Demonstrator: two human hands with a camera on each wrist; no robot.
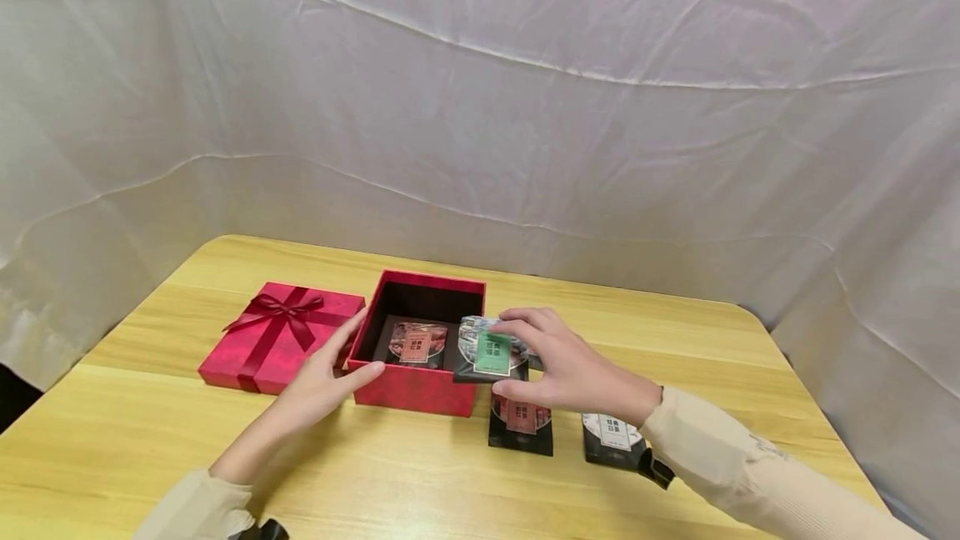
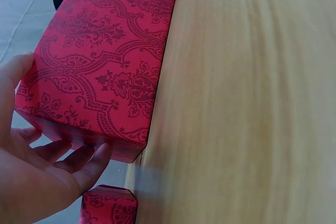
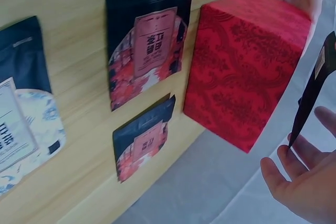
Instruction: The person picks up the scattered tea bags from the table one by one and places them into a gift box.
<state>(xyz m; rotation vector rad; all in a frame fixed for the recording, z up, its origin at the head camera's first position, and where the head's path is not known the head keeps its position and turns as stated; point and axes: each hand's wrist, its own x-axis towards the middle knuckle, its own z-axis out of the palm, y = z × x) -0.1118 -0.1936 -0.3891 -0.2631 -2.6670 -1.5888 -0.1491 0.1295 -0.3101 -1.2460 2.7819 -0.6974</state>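
A red patterned gift box (image 1: 416,390) stands uncovered, with a red-label tea pouch (image 1: 417,344) lying inside. My left hand (image 1: 311,386) rests at its near left corner. The thumb lies along the front rim and the fingers touch the left side. Over the box's right rim, my right hand (image 1: 551,361) pinches a black tea pouch with a green label (image 1: 491,352) by its edges. Seen edge-on in the right wrist view, that pouch (image 3: 312,90) tilts beside the box. Another red-label pouch (image 1: 521,419) lies on the table below the right hand.
The box's red lid (image 1: 288,332) with a dark red ribbon bow lies to the left. A white-label pouch (image 1: 611,440) is on the right, partly under the right forearm. Farther back, a second red-label pouch (image 3: 144,142) lies on the table. Pale cloth (image 1: 480,107) hangs behind the table.
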